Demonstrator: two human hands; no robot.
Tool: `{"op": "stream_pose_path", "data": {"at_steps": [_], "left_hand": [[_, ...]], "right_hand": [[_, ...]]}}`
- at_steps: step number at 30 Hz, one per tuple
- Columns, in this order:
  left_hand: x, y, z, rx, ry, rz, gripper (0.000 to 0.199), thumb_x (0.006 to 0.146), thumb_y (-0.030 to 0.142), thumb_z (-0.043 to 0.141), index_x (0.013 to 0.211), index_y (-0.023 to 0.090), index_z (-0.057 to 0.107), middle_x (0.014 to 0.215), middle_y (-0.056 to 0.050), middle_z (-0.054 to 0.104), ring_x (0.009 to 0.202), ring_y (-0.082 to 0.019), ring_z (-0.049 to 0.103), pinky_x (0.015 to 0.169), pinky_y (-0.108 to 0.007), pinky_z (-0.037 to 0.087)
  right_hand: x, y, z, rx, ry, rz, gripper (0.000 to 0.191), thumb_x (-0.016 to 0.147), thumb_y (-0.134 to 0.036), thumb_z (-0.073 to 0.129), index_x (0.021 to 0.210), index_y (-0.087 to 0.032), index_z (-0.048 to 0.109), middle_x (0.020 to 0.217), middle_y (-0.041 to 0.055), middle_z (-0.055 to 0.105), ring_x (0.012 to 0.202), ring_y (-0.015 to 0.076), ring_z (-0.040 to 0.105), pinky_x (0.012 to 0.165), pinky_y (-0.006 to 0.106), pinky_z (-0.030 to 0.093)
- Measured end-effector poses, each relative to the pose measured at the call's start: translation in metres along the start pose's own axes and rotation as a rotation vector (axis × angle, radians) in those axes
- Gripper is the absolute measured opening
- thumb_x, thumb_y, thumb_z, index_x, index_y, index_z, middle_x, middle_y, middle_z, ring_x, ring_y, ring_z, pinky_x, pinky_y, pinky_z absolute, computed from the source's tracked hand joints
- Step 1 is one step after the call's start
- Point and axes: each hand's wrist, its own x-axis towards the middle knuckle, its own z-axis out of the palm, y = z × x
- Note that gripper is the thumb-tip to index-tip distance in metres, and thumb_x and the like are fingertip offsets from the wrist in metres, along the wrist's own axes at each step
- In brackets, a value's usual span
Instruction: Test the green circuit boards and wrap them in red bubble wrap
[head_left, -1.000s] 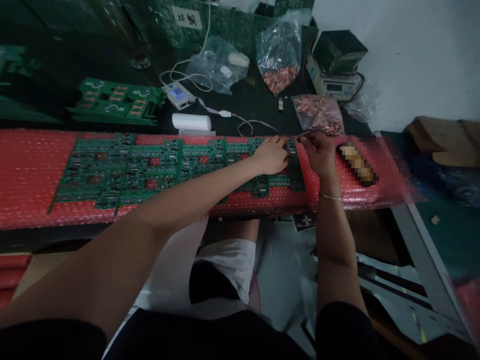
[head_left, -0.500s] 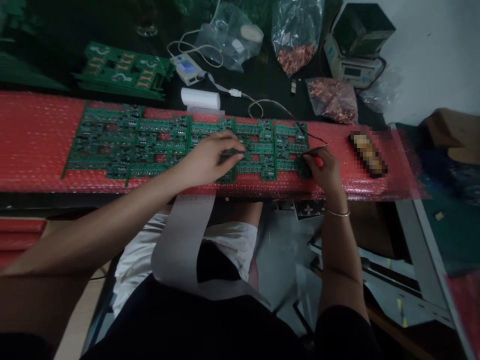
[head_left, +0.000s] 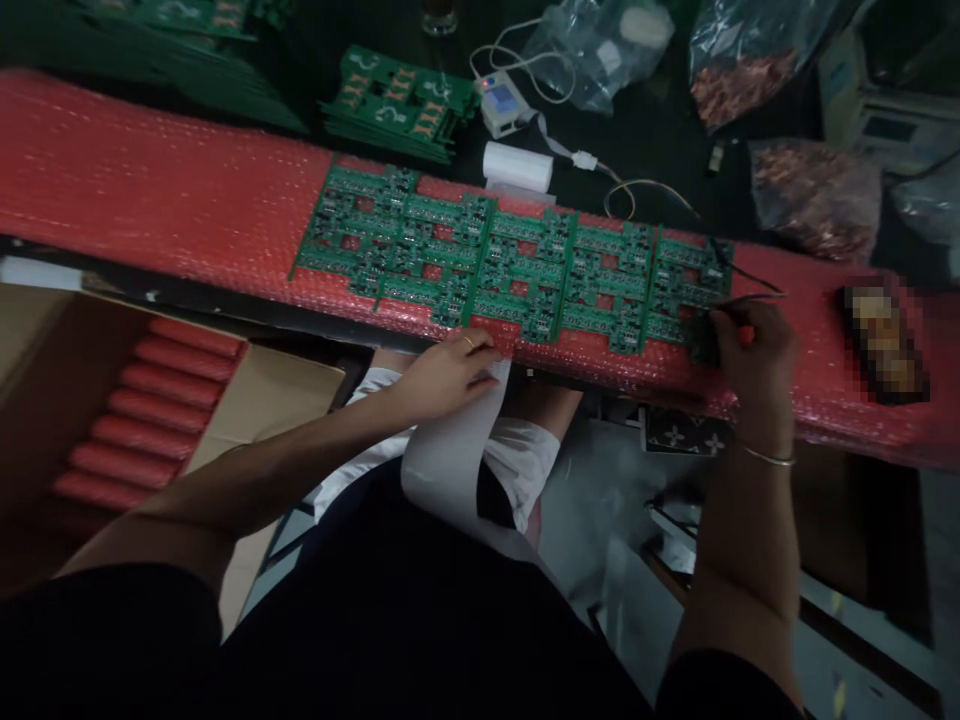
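Note:
A row of joined green circuit boards (head_left: 517,255) lies on red bubble wrap (head_left: 202,190). My right hand (head_left: 754,345) is closed in a pinch at the right end of the row, on the end of a wire lead (head_left: 754,297); a small red part shows between its fingers. The exact tip is hidden. My left hand (head_left: 450,375) rests at the table's front edge with fingers loosely stretched, over the top of a white strip (head_left: 450,450) that hangs down to my lap. Thin wires link the lead towards a small tester (head_left: 501,103) with a lit screen.
Behind lie stacked green boards (head_left: 401,95), a white roll (head_left: 517,167) and bags of copper-coloured parts (head_left: 817,195). A blurred-out object (head_left: 885,340) sits at the right. Below left, an open carton (head_left: 277,385) holds several red rolls (head_left: 161,400).
My left hand has come off the boards, back to the table's front edge by the white strip. My right hand keeps its pinch at the row's right end. The view has turned left.

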Motion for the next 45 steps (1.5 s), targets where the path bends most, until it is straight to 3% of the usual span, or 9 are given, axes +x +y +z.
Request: {"op": "stream_pose_path", "data": {"at_steps": [6,15,23,26,30,33,37,41,45], "left_hand": [[-0.011,-0.005,0.028,0.073,0.204,0.075,0.017,0.102,0.023,0.059,0.11,0.018,0.072,0.112,-0.01,0.07,0.107,-0.023,0.066,0.097,-0.039,0.057],[-0.015,-0.007,0.036,0.075,0.348,0.142,0.016,0.1,0.019,0.06,0.095,0.022,0.076,0.1,-0.007,0.074,0.09,-0.02,0.065,0.085,-0.037,0.056],[-0.001,0.021,-0.01,-0.319,0.217,-0.048,0.021,0.099,0.029,0.058,0.087,0.026,0.075,0.098,-0.003,0.074,0.094,-0.019,0.069,0.092,-0.038,0.058],[0.025,0.038,-0.042,-0.448,0.166,-0.037,0.018,0.098,0.031,0.06,0.091,0.026,0.076,0.102,-0.004,0.074,0.097,-0.019,0.07,0.09,-0.037,0.059],[0.095,0.058,-0.061,-0.49,-0.015,0.109,0.015,0.095,0.028,0.063,0.092,0.025,0.077,0.104,-0.002,0.076,0.098,-0.019,0.071,0.092,-0.034,0.057],[0.158,0.075,-0.044,-0.485,-0.111,0.199,0.013,0.091,0.022,0.065,0.089,0.022,0.078,0.096,-0.002,0.077,0.095,-0.019,0.072,0.091,-0.034,0.056],[0.216,0.104,0.002,-0.394,-0.071,0.18,0.014,0.089,0.014,0.066,0.088,0.018,0.079,0.098,-0.004,0.075,0.1,-0.021,0.069,0.099,-0.037,0.054],[0.235,0.126,0.035,-0.303,-0.031,0.128,0.015,0.091,0.016,0.066,0.09,0.018,0.081,0.11,-0.008,0.071,0.115,-0.027,0.061,0.108,-0.045,0.049],[0.238,0.137,0.043,-0.247,-0.054,0.032,0.019,0.094,0.02,0.063,0.096,0.018,0.082,0.116,-0.011,0.068,0.12,-0.034,0.056,0.106,-0.051,0.047]], "right_hand": [[-0.001,-0.007,-0.003,0.004,-0.015,0.055,0.016,0.096,-0.043,0.063,0.09,-0.03,0.069,0.097,0.0089,0.075,0.1,0.0349,0.069,0.092,0.055,0.053],[0.001,0.004,0.003,0.002,0.049,0.025,0.024,0.091,-0.049,0.063,0.087,-0.025,0.067,0.089,0.0075,0.072,0.09,0.0279,0.067,0.086,0.049,0.053],[0.005,0.005,0.006,0.015,0.018,0.03,0.031,0.095,-0.055,0.061,0.089,-0.026,0.067,0.093,0.0076,0.074,0.094,0.0277,0.068,0.089,0.048,0.055],[0.005,0.008,0.006,0.011,0.005,0.025,0.032,0.097,-0.057,0.06,0.09,-0.027,0.068,0.094,0.0074,0.074,0.094,0.0274,0.067,0.089,0.047,0.055],[0.006,0.01,0.006,0.042,-0.027,0.029,0.03,0.098,-0.055,0.06,0.092,-0.027,0.07,0.096,0.0072,0.074,0.092,0.0261,0.067,0.087,0.045,0.056],[0.007,0.011,0.009,0.071,-0.013,0.028,0.029,0.098,-0.053,0.061,0.093,-0.026,0.07,0.096,0.0071,0.073,0.092,0.0255,0.067,0.088,0.045,0.056],[0.007,0.013,0.012,0.09,0.001,0.014,0.026,0.098,-0.049,0.062,0.093,-0.025,0.07,0.096,0.0077,0.074,0.094,0.0252,0.067,0.09,0.045,0.056],[0.007,0.014,0.012,0.098,-0.022,0.021,0.02,0.098,-0.044,0.062,0.095,-0.026,0.07,0.1,0.0076,0.075,0.098,0.0248,0.067,0.093,0.044,0.056],[0.007,0.014,0.012,0.115,-0.01,0.008,0.019,0.098,-0.042,0.062,0.096,-0.026,0.071,0.099,0.0077,0.074,0.095,0.0246,0.066,0.09,0.044,0.056]]}}
